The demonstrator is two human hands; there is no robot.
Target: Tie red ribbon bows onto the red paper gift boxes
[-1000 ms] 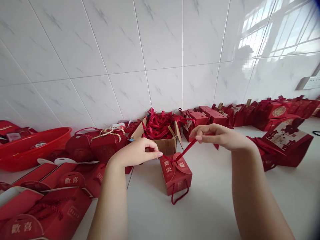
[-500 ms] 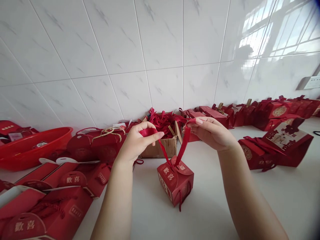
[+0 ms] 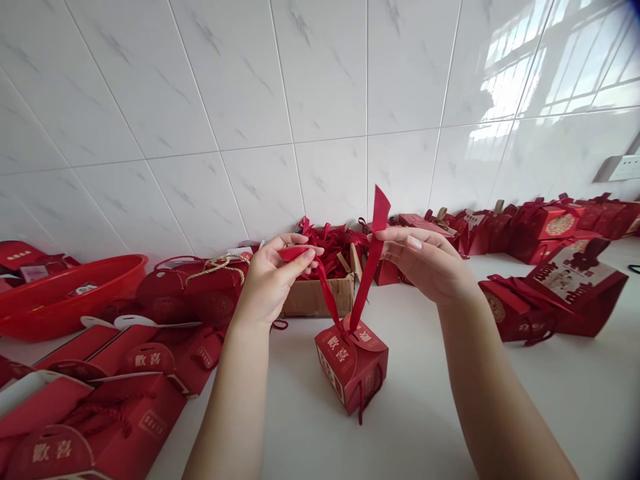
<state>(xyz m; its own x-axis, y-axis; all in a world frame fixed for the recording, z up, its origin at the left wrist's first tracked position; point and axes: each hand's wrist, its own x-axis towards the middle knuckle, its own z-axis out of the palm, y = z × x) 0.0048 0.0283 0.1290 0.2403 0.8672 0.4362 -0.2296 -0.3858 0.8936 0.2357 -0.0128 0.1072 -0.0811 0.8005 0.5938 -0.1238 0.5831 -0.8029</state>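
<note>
Sitting on wht surf. (image 3: 420, 413), ribboned box (image 3: 353, 363) has tiled wall (image 3: 330, 73) bhnd.

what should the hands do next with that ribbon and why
Probably cross the right tail over the left tail: both rise separately from the small box, no bow shows there, and the left hand pinches one while the right hand touches the other.
</note>
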